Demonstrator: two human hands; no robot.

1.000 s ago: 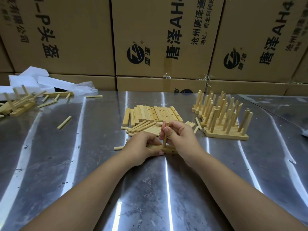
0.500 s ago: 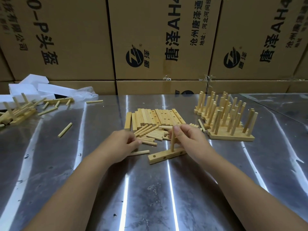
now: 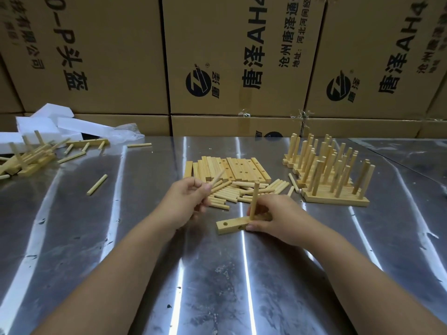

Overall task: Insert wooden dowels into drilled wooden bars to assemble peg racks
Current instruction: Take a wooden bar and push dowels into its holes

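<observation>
Since half a second ago the left hand (image 3: 191, 201) has come up from the pile of loose dowels (image 3: 242, 192) with one dowel (image 3: 216, 179) pinched in its grip. The right hand (image 3: 273, 218) has gone down from the top of the standing dowel (image 3: 254, 199) to the bar (image 3: 231, 224). Its grip is now closed around the right end of the bar and keeps it flat on the steel tabletop (image 3: 121, 238).

On the right side of the tabletop stand the finished racks (image 3: 326, 180). The stack of drilled bars (image 3: 229, 169) lies behind the pile.

The bar lies almost across the view, its long axis from left to right, a little turned. The standing dowel is upright near its middle. The empty hole (image 3: 225, 224) is at the free left end, below and to the right of the left hand, which is the nearer one. The pinched dowel is tilted, with its far end up and to the right. I judge it must be turned upright and brought down over this hole.
</observation>
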